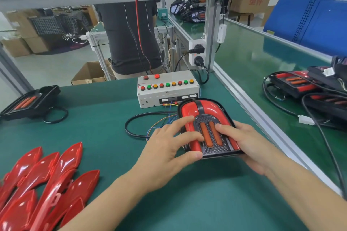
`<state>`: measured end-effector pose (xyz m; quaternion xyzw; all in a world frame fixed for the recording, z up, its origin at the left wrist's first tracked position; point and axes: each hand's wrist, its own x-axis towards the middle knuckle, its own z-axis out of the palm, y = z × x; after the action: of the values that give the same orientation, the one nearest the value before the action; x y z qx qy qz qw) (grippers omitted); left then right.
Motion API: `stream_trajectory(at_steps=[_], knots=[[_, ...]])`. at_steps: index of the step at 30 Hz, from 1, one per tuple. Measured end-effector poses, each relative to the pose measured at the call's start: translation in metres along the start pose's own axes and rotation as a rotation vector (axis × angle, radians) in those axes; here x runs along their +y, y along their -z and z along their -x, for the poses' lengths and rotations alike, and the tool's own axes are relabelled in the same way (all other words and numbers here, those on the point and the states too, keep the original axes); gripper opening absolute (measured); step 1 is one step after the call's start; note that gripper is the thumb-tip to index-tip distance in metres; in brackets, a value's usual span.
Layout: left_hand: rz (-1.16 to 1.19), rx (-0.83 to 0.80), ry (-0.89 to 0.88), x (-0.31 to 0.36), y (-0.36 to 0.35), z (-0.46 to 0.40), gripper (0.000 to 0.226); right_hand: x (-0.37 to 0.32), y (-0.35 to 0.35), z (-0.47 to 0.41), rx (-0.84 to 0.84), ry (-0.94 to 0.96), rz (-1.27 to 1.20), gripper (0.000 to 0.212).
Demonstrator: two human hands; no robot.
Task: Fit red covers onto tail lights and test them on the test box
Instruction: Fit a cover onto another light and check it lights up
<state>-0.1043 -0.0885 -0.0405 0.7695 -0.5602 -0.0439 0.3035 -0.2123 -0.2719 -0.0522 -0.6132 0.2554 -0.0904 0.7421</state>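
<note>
Nearest the head camera, the left hand (170, 146) and right hand (246, 142) hold one tail light (206, 127) between them on the green table (112, 110). The left hand's fingers are spread and pressed onto the red cover (189, 110) at the light's left side, thumb under the near edge; the right hand cups the right edge, its fingers (225, 127) laid on top. Just beyond the hands stands the test box (167, 90), wires trailing toward the light. Left of the left hand and nearer — a heap of loose red covers (43, 180). Far left lies a bare tail light (28, 103); right of the right hand, across the rail, more lights (300, 84).
</note>
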Motion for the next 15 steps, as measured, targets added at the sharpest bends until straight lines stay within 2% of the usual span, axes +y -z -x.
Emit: stream_trajectory(at_steps=[2,4,6,8,10,13,15], knots=[[-0.116,-0.026,-0.052,0.002,-0.001,-0.003,0.037,-0.002,0.003,-0.002,-0.002,-0.005,0.011,0.026],[-0.100,-0.064,-0.084,0.003,0.000,-0.007,0.034,-0.003,0.005,-0.004,0.000,-0.004,0.024,0.027],[0.047,-0.060,-0.092,0.005,0.008,-0.011,0.029,-0.002,0.005,-0.005,0.000,-0.001,0.060,0.025],[0.238,0.042,-0.052,0.005,0.021,-0.021,0.026,0.000,0.006,-0.005,-0.018,-0.039,0.091,0.023],[0.297,0.114,-0.019,0.005,0.035,-0.032,0.024,0.003,0.008,-0.005,-0.038,-0.073,0.074,0.023],[0.269,0.135,-0.083,0.010,0.036,-0.033,0.022,0.002,0.010,-0.007,-0.019,-0.081,0.140,0.023],[0.139,0.172,-0.213,0.015,0.027,-0.027,0.026,-0.003,0.010,-0.009,0.048,-0.045,0.362,0.024]])
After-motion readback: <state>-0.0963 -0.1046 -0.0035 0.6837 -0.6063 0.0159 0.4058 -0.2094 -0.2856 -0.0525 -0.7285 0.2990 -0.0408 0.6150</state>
